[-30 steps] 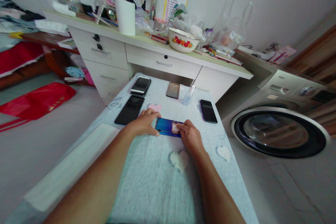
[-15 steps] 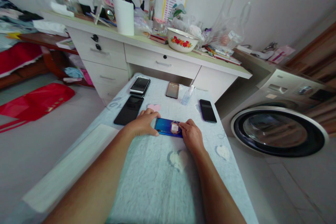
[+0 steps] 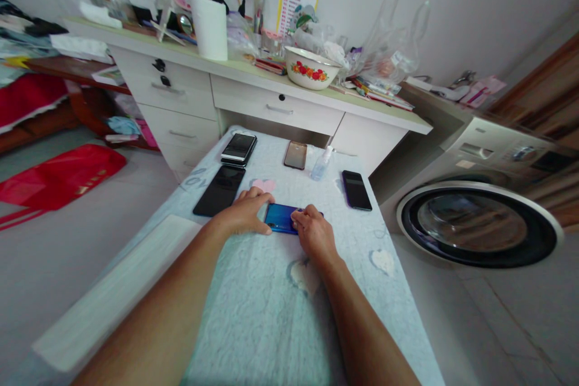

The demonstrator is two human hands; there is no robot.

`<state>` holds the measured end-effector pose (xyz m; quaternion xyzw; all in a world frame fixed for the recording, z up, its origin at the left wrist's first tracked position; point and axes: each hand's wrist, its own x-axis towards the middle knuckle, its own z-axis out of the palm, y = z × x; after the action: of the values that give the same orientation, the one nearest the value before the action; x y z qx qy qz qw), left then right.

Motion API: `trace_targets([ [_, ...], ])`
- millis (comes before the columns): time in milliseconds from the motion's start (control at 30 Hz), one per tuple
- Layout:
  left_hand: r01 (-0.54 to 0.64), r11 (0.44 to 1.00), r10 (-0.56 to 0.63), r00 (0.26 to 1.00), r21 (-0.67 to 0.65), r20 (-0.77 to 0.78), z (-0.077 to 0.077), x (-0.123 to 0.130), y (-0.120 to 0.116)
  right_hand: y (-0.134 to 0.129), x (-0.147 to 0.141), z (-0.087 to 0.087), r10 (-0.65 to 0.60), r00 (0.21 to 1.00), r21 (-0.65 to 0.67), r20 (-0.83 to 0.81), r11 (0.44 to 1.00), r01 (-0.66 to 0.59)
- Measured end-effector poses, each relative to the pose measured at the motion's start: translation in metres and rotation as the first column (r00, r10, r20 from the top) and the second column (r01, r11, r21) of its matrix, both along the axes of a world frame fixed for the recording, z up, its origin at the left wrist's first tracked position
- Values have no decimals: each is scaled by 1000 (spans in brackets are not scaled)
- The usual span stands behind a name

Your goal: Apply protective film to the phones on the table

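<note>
A blue smartphone [image 3: 279, 217] lies back up across the table, with its camera end to the left. My left hand [image 3: 244, 211] grips that end, thumb on the near edge and fingers on the far edge. Over the phone's right half, my right hand [image 3: 315, 230] has its fingers bunched together and pressed against the back. Something small and pale shows at those fingertips, too hidden to name. The square-marked patch on the phone's back is covered by this hand.
On the patterned tablecloth [image 3: 253, 313] lie a black phone [image 3: 220, 191], stacked phones [image 3: 238, 148], a brownish phone case [image 3: 295, 155], a clear spray bottle [image 3: 321, 164] and another dark phone [image 3: 357, 190]. A white desk [image 3: 275, 96] stands behind; a washing machine [image 3: 474, 157] is at right.
My right hand has slid left along the phone's back, now covering the square-marked patch that showed before. My left hand keeps its grip on the phone's end.
</note>
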<state>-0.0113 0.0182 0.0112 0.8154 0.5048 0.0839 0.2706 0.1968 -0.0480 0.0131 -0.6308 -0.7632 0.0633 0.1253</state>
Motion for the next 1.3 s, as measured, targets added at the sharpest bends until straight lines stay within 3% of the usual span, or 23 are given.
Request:
trace_targets([
  [433,1,1000,-1,1000,-18,8,2,0,-1,7,40,-2,-209,978,56,-25,976,210],
  [800,-6,1000,6,1000,5,-18,1,1,-1,14,18,-9,-103,992,72,73,993,97],
  [1133,-1,1000,1,1000,-9,-5,3,1,-1,8,48,-2,-217,975,65,-37,974,219],
  [1300,1,1000,-1,1000,0,4,-1,0,0,4,55,1,-187,977,56,-103,979,194],
])
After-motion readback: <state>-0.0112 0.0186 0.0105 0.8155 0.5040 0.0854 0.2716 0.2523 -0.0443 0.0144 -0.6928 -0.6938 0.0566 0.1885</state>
